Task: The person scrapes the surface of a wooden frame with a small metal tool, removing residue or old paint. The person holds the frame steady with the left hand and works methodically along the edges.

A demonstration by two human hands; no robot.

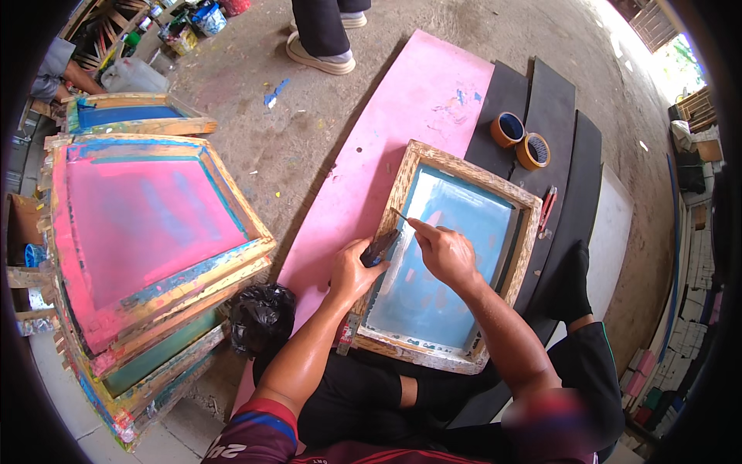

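Maroon sleeve point(251, 435), white print point(227, 450); left grip point(355, 269) holding dark object point(379, 247), right grip point(444, 251) pinching thin tool point(399, 215).

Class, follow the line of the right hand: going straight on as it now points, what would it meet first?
Most likely the wooden frame's left rail. The thin tool in the right hand already reaches over or onto it; depth leaves contact unclear.

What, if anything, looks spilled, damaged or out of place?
A blue patch on the floor and blue marks on the pink board look like stray paint, outside any screen. The wooden frame across it looks blotchy, perhaps worn.
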